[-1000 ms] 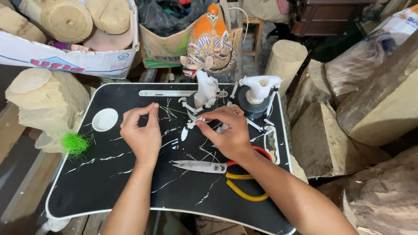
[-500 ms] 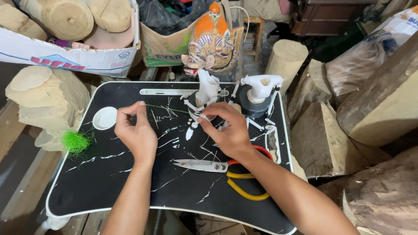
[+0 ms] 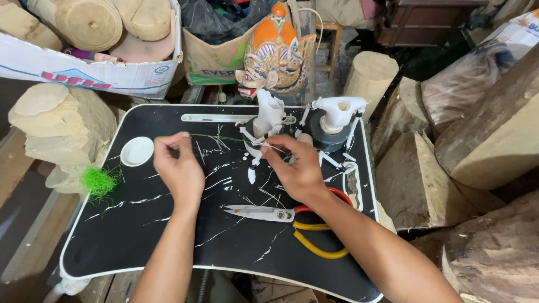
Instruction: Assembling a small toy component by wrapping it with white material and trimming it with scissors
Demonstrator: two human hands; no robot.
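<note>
My left hand (image 3: 178,167) hovers over the black tray table (image 3: 135,235) with thumb and forefinger pinched on one end of a thin green thread (image 3: 216,137). The thread runs right toward a white puppet body (image 3: 268,115) standing at the tray's back. My right hand (image 3: 295,168) pinches the thread or a thin puppet arm beside that body; which one I cannot tell. Scissors (image 3: 264,212) with red and yellow handles lie flat just below my right hand.
A painted orange puppet head (image 3: 275,50) stands behind the tray. A second white puppet body (image 3: 339,109) rests on a tape roll (image 3: 328,140). There is a white lid (image 3: 137,151), a green fibre tuft (image 3: 99,180), wood blocks (image 3: 62,129), logs at right (image 3: 488,134) and a cardboard box (image 3: 90,76).
My left hand has drawn away to the left, stretching the thread. My right hand has stayed by the white puppet body with small finger shifts.
</note>
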